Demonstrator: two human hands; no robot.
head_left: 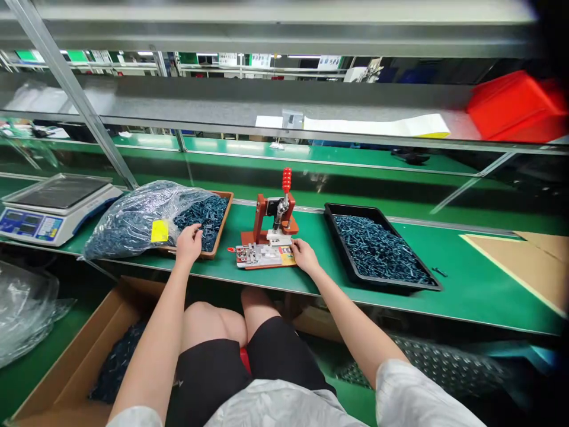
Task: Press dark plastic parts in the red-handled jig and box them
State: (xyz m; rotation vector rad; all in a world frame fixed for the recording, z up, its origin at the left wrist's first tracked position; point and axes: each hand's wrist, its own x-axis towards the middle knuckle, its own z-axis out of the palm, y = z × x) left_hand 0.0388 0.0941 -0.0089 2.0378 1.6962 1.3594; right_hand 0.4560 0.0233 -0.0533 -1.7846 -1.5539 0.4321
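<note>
Head view: just left of the press (279, 238), likely for easy reach, blue parts (207, 212) fill the brown tray (224, 222). My left grip (189, 243) bunches there; my right grip (306, 256) curls at the press's right end, perhaps steadying it. Whether either pinches anything, I cannot tell.

The left arm (155, 332) reaches forward, bare along the forearm, and ends in a left hand (189, 243) with loosely curled fingers. The right arm (355, 314) slants inward and forward, its right hand (306, 256) turned back upward, fingers bent and pointing leftward.
</note>
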